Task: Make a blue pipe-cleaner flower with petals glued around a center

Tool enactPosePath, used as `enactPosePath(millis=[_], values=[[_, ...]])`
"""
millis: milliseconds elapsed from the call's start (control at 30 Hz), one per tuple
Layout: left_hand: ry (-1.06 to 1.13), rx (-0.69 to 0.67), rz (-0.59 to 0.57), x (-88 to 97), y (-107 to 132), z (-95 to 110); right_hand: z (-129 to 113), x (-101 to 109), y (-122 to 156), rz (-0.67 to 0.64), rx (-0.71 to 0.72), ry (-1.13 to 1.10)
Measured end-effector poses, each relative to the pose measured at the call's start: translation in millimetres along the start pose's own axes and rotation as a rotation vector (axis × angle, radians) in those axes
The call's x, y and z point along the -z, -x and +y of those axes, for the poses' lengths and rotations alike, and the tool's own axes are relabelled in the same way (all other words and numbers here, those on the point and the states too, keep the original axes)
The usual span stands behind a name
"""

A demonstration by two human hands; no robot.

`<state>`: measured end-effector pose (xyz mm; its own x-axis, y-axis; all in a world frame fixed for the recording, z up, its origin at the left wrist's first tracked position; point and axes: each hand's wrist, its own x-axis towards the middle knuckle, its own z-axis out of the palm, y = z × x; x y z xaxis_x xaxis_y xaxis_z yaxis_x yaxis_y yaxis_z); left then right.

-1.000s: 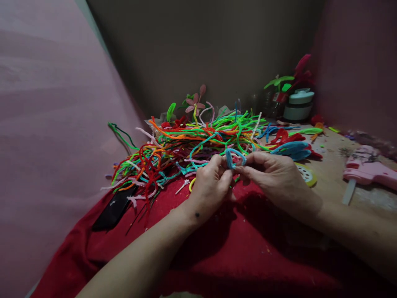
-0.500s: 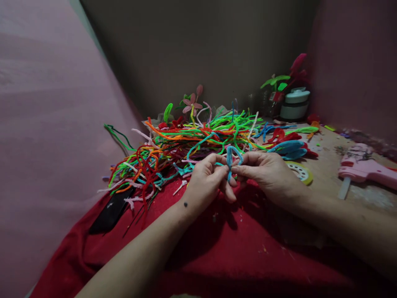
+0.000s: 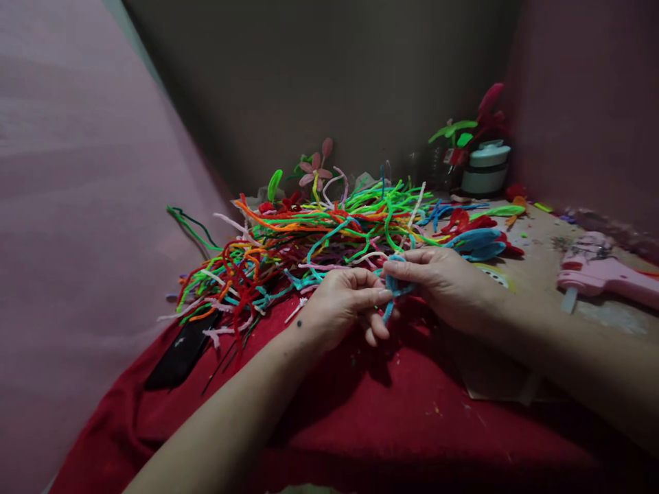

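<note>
A light-blue pipe cleaner [image 3: 390, 312], bent into loops with a short tail hanging down, is held between both hands above the red cloth. My left hand [image 3: 353, 302] pinches it near the twisted middle with thumb and forefinger, the lower fingers curled loosely beneath. On the other side, my right hand [image 3: 440, 281] grips the upper loop, its thumb lying over the blue fuzz. Part of the loop is hidden behind the right fingers. Right behind the hands lies a big tangled heap of coloured pipe cleaners [image 3: 309, 226].
A pink glue gun [image 3: 597, 271] lies at the right, near a yellow-rimmed tape roll [image 3: 494, 276]. Blue fuzzy petals [image 3: 476, 243] rest behind my right hand. A black phone-like object [image 3: 180, 357] is at the left on the red cloth [image 3: 360, 425]. A lidded jar [image 3: 484, 168] stands at the back.
My right hand has shifted up over the blue loop, covering more of it. The loop has tilted and sits lower, its tail now slanting. The camera view has moved slightly.
</note>
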<state>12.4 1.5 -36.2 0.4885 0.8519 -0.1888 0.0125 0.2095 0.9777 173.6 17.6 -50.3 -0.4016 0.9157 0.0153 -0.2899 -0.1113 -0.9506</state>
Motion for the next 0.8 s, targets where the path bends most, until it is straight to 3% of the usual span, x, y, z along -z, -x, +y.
enactPosePath(millis=[200,567,667,800], values=[[-0.005,-0.004,-0.080,4.7,0.0,2.2,-1.1,0.1,-2.0,0.041,-0.001,-0.131],[-0.270,0.059,-0.009,6.6,7.8,15.2,-1.9,1.1,-3.2,0.104,0.016,-0.187],[-0.391,0.055,0.090,7.5,7.7,16.8,-1.3,2.3,-3.2,0.123,0.019,-0.149],[-0.579,-0.181,0.336,4.8,6.4,19.4,0.9,2.3,-2.2,0.161,0.037,-0.065]])
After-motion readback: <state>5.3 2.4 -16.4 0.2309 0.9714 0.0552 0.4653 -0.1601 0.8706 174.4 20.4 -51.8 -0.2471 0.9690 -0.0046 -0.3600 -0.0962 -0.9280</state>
